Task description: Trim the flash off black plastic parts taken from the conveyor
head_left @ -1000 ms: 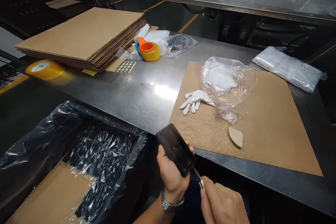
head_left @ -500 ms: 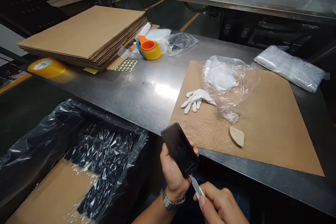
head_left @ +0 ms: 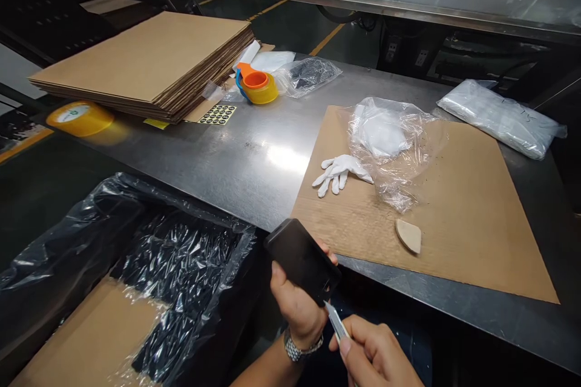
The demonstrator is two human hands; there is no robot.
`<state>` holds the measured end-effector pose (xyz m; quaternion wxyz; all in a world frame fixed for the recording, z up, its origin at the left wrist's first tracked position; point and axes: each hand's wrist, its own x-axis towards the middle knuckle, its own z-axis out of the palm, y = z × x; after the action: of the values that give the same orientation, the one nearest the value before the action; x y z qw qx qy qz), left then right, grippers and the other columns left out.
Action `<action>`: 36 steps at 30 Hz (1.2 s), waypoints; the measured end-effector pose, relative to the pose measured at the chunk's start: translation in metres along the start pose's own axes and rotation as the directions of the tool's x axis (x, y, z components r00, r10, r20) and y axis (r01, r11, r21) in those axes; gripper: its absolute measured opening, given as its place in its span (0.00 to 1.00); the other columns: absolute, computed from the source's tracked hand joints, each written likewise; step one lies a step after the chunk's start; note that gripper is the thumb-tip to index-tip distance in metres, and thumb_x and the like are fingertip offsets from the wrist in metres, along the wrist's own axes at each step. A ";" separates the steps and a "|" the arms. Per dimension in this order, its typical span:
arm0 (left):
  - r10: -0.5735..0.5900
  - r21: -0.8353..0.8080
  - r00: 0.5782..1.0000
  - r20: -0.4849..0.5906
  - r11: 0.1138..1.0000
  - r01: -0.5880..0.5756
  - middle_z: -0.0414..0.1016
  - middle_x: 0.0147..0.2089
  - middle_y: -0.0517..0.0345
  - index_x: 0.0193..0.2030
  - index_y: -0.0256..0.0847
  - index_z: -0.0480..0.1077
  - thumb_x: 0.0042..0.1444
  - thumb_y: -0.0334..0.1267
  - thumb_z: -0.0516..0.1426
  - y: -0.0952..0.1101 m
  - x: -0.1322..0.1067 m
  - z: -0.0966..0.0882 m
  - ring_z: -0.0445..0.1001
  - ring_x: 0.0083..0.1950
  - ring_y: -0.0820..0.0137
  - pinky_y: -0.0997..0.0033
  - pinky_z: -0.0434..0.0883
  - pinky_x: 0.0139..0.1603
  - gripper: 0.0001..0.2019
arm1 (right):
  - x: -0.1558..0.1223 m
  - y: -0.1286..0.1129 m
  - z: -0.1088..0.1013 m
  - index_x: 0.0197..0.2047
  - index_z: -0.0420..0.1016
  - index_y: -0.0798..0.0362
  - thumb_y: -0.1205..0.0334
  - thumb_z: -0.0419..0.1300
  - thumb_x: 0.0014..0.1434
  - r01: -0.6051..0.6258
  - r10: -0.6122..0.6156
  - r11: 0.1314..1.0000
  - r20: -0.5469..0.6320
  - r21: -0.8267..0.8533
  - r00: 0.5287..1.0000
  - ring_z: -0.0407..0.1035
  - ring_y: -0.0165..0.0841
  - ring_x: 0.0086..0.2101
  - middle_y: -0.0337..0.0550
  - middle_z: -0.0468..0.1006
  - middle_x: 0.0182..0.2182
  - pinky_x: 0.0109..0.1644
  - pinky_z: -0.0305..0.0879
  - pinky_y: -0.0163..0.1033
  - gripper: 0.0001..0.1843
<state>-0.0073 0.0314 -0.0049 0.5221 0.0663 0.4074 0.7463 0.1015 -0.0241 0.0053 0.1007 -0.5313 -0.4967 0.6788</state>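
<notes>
My left hand (head_left: 297,308) wraps round a flat black rectangular piece (head_left: 302,261) with rounded corners, phone-like in shape; its exact kind I cannot make out. My right hand (head_left: 376,347) grips a utility knife (head_left: 336,321) with its blade out. The blade tip sits at the lower end of the black piece, touching it or very close. On the cardboard sheet (head_left: 472,236) beyond my hands lie a white glove (head_left: 341,173), a small beige wedge-shaped pad (head_left: 409,236) and a clear plastic bag (head_left: 396,160) with white material inside.
A stack of cardboard sheets (head_left: 149,60) stands at the table's far left, near a tape roll (head_left: 80,118), a tape dispenser (head_left: 258,86) and a sticker sheet (head_left: 218,113). A plastic-wrapped pack (head_left: 503,118) lies at right. Below left is a bin lined with black plastic (head_left: 181,266).
The black piece has tilted and shifted slightly left and down in my left hand. The knife has moved a little left, its tip still at the lower end.
</notes>
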 end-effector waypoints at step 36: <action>-0.401 -0.055 0.915 0.035 0.914 0.403 0.71 0.26 0.53 0.29 0.35 0.71 0.57 0.50 0.44 0.007 0.008 0.001 0.69 0.23 0.70 0.72 0.67 0.25 0.22 | -0.009 0.000 -0.038 0.42 0.69 0.55 0.62 0.42 0.65 0.259 -0.719 0.454 -0.179 -0.852 0.671 0.66 0.26 0.20 0.39 0.70 0.22 0.22 0.59 0.29 0.15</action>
<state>-0.0155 0.0377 -0.0019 0.6708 -0.0260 0.3835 0.6343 0.1365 -0.0081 0.0132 0.1947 -0.5057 -0.8244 0.1637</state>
